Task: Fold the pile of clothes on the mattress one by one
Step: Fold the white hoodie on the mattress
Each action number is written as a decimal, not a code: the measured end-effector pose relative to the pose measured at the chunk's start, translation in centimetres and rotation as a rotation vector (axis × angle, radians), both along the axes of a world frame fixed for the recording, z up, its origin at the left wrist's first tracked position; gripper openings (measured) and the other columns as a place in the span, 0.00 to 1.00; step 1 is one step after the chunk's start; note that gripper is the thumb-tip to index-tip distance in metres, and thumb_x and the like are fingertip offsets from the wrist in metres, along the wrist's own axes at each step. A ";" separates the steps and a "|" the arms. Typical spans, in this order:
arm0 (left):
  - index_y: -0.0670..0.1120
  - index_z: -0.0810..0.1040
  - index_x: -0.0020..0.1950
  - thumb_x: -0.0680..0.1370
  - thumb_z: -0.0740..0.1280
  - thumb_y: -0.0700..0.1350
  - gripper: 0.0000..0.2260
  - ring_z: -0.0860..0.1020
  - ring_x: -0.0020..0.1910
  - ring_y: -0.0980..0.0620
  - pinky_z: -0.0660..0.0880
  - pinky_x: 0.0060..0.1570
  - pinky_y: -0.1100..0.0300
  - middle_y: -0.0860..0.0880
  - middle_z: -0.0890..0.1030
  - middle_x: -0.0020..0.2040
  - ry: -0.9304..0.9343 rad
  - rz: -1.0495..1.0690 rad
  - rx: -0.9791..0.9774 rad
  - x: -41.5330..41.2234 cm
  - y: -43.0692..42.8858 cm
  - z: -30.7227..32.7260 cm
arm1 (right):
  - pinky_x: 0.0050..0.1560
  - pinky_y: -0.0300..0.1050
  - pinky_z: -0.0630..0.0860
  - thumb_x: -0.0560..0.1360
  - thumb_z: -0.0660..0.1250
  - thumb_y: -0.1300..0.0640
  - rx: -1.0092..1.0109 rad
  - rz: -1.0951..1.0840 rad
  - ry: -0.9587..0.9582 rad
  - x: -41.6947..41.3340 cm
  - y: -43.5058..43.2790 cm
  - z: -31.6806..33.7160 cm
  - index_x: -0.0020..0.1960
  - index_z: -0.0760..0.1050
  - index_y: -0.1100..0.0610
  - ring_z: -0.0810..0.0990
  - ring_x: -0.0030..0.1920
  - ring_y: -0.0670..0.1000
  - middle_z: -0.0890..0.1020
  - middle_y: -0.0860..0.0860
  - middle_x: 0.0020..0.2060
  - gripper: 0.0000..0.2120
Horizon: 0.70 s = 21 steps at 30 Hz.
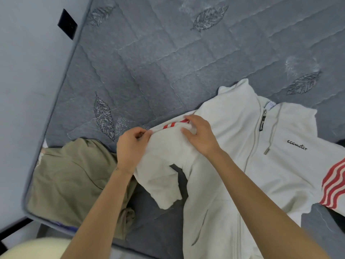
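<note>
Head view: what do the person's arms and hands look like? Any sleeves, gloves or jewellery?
Both arms are bare up to the frame's edge: no sleeves show. The left hand and right hand wear no gloves, rings or watch that I can see. A tiny dark mark sits on the left wrist.

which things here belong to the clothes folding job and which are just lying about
Job in hand: white jacket, its sleeve gripped by the left hand and right hand; khaki garment beside it; mattress under both.

Lying about: black wall plate; cream object at the bottom edge, unclear what.
</note>
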<state>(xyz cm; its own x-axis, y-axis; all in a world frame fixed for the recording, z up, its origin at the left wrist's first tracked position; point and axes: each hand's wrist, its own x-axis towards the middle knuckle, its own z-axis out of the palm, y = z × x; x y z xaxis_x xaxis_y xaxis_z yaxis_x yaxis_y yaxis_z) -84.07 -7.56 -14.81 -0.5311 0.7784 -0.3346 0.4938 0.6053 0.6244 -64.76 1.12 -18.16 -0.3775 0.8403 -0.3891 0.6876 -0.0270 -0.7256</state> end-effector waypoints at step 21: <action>0.44 0.75 0.35 0.77 0.70 0.42 0.11 0.68 0.31 0.59 0.64 0.33 0.67 0.54 0.72 0.30 -0.426 -0.106 0.118 -3.8 -3.8 2.1 | 0.74 0.51 0.53 0.78 0.66 0.51 0.137 0.535 0.033 -7.8 -3.3 4.0 0.67 0.73 0.52 0.70 0.67 0.49 0.77 0.48 0.63 0.18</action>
<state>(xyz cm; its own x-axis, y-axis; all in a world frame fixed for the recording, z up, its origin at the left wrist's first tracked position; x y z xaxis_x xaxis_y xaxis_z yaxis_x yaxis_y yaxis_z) -87.83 -11.38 -12.76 -0.2805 0.8670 -0.4118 0.2337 0.4778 0.8468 -72.56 -2.17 -14.18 -0.7761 0.5697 -0.2706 0.5563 0.4163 -0.7192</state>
